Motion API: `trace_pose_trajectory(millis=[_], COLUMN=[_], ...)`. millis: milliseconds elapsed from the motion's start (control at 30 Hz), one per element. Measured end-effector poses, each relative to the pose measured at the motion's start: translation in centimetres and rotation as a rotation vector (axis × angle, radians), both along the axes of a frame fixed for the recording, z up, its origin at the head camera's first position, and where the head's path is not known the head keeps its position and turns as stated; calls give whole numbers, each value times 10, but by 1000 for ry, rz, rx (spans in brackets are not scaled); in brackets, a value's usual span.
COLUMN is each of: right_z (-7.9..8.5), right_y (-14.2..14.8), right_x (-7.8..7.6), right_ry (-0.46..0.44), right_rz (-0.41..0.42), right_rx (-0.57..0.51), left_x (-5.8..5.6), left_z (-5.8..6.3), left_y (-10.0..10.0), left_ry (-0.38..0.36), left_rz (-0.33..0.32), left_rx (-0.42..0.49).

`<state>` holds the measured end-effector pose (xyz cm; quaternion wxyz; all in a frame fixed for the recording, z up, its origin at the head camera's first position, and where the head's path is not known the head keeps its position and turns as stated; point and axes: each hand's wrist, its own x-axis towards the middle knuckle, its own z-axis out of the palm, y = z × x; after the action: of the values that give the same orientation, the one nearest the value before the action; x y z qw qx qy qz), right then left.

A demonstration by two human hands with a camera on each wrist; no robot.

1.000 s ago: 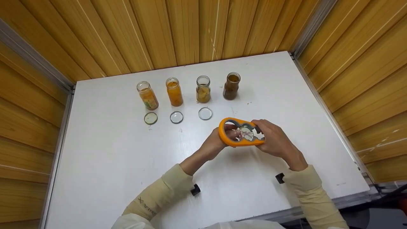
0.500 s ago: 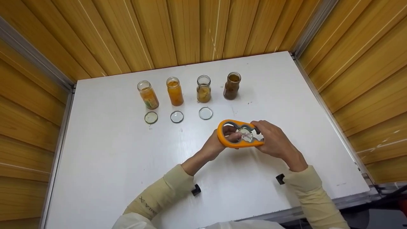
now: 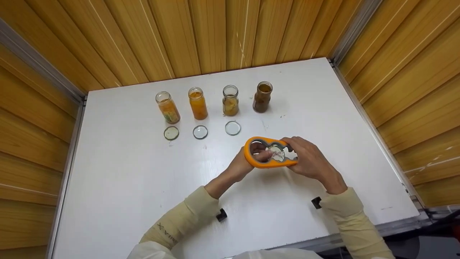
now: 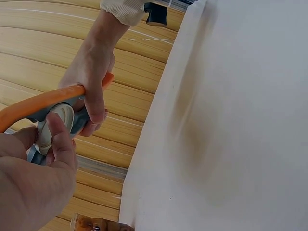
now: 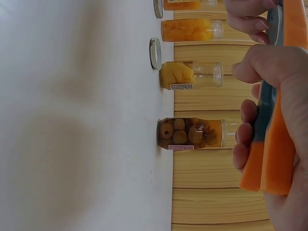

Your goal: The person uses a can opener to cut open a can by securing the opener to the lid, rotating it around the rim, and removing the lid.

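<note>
In the head view my right hand (image 3: 309, 158) grips the handle end of an orange jar opener (image 3: 266, 165) with grey scalloped inner edges. The opener is held up over the table. A round jar lid (image 3: 278, 154), whitish with red print, sits in the opener's middle notch. My left hand (image 3: 239, 166) is at the rounded end, its fingers showing through the large opening. In the left wrist view the left fingers and thumb pinch the lid (image 4: 66, 115). The right wrist view shows the right fingers wrapped round the orange handles (image 5: 278, 159).
Along the back stand several open glass jars: two with orange fruit (image 3: 171, 114) (image 3: 198, 108), one with yellow fruit (image 3: 230, 106), one dark brown (image 3: 262, 100). Three loose lids (image 3: 171, 133) (image 3: 200, 132) (image 3: 233, 128) lie before the left three. Wooden panels (image 3: 208, 36) surround the white table.
The opener, with the lid in it, has moved slightly down and left in the head view. Both hands keep their hold; jars and loose lids stay put.
</note>
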<state>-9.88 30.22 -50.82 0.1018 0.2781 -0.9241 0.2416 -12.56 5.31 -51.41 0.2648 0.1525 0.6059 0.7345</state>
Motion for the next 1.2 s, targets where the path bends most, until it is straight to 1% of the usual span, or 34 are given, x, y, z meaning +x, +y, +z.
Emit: trace_pose_trajectory(millis=[133,333,567,833,967,1033,1067,1200], right_z=[1,2,3,1,2,3,4,7], right_y=[0,2,5,7,7,7,7,11], right_x=[0,-1,0,2,2,2,1,0], right_ry=[-3,3,-20,-11,-17,-20,-21,-3], right_rz=[1,-1,-8,-20,-19,-17,-19,-45], right_rx=[-3,-9,-34,-40,-37,-34,-35,-50], left_x=[-1,-3,-5,-6,-7,-7,-8,-8], left_z=[1,5,12,16,17,17,17,13], left_y=[1,4,6,9,10,9,8,5], left_ry=[-4,20,75,31,43,65,61,5], left_rz=[2,7,-1,-12,-14,-16,-21,-68], left_rx=[6,20,-22,-51,-67,-83,-85,-102])
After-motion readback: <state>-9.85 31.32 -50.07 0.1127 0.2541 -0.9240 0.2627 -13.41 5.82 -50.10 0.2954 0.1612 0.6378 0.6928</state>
